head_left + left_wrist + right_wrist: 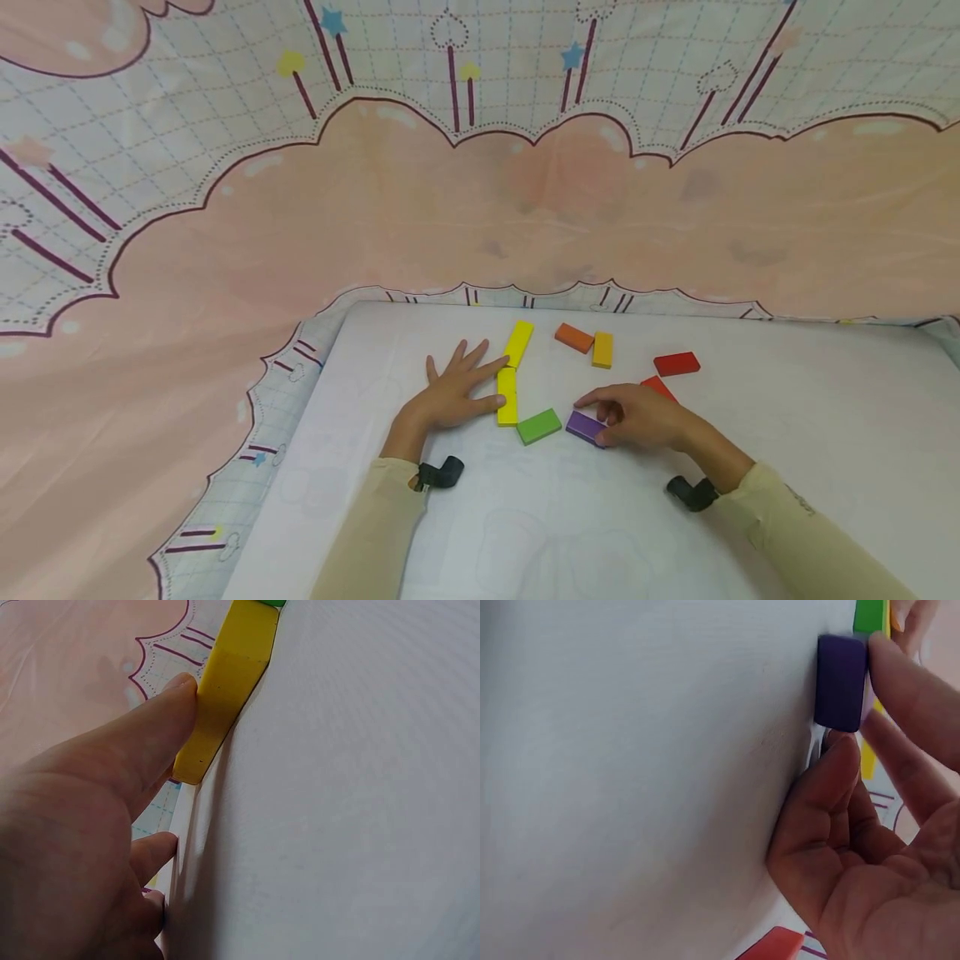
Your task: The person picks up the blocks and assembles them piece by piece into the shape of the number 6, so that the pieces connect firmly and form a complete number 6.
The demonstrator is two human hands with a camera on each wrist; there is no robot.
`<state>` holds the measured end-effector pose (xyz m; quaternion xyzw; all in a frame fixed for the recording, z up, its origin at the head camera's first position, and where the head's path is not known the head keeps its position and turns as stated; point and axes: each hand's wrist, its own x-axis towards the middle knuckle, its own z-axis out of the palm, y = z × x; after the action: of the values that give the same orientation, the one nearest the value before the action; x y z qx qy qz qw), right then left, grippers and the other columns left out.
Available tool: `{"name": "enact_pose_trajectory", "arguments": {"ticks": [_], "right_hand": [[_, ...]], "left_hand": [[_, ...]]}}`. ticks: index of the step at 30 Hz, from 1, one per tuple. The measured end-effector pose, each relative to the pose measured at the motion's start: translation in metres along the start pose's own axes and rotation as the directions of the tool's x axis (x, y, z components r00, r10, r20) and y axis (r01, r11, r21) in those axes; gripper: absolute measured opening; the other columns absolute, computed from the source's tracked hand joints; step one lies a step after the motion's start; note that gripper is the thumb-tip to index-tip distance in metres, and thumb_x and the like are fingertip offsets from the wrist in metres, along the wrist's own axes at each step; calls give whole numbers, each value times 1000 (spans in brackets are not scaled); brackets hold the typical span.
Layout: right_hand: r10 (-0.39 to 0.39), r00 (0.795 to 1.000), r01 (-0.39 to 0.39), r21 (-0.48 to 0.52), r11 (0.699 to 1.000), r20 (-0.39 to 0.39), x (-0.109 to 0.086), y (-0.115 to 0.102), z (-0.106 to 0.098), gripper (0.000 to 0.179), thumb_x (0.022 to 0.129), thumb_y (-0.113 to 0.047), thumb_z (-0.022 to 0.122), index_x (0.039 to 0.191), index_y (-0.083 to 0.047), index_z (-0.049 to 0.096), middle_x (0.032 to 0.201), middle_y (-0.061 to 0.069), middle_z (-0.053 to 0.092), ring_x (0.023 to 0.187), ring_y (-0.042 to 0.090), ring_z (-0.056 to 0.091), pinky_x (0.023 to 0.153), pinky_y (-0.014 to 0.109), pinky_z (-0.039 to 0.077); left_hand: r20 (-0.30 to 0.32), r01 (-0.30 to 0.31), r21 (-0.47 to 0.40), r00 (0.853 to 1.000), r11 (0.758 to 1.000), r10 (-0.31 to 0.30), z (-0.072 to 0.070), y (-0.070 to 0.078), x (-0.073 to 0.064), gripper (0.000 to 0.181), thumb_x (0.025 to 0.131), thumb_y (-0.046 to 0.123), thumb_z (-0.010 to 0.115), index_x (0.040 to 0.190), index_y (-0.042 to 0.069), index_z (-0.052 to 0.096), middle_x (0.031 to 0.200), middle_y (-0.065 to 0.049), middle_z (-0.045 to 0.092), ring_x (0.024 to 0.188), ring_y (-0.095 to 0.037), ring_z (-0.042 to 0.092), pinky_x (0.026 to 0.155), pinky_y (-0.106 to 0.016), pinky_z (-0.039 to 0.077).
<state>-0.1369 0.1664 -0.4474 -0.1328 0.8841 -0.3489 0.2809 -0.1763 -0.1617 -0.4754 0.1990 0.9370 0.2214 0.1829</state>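
Note:
In the head view, my left hand point(452, 395) lies with spread fingers at the left of two yellow blocks, the upper yellow block point(520, 340) and the lower yellow block point(507, 412). Its index fingertip reaches the joint between them, and the thumb touches the lower one, also seen in the left wrist view as a yellow block point(232, 667). My right hand point(645, 417) pinches a purple block point(584, 427) between thumb and index finger, with the other fingers curled. Between the purple and yellow blocks lies a green block point(539, 427).
Farther back lie an orange block point(574, 337) and an amber block point(602, 350), touching at a corner. At the right are a red block point(677, 364) and another red block point(659, 388), partly behind my right hand. A patterned curtain point(480, 208) hangs behind the white table point(465, 550).

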Motion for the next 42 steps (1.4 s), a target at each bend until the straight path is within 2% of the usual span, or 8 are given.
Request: {"name": "enact_pose_trajectory", "arguments": {"ticks": [12, 30, 42], "right_hand": [[18, 1000, -18, -19, 1000, -19, 1, -4, -2, 44, 88, -19, 80, 131, -25, 71, 95, 1, 62, 91, 19, 55, 73, 31, 49], [5, 1000, -4, -76, 997, 14, 3, -7, -5, 45, 85, -22, 83, 129, -29, 72, 93, -1, 60, 92, 19, 54, 73, 30, 49], [15, 999, -12, -76, 997, 43, 4, -5, -6, 45, 85, -20, 83, 128, -32, 72, 91, -1, 61, 89, 18, 54, 71, 30, 48]], "left_hand": [[0, 5, 6, 1000, 1000, -5, 0, 2, 1, 70, 96, 61, 57, 159, 43, 31, 174, 4, 5, 160, -29, -12, 114, -74, -20], [-7, 16, 5, 1000, 1000, -16, 1, 5, 0, 69, 96, 62, 57, 159, 43, 32, 174, 4, 6, 160, -30, -11, 114, -74, -19], [-13, 17, 11, 1000, 1000, -17, 2, 5, 1, 69, 97, 61, 56, 159, 43, 32, 174, 4, 6, 161, -31, -9, 115, -75, -18]]}}
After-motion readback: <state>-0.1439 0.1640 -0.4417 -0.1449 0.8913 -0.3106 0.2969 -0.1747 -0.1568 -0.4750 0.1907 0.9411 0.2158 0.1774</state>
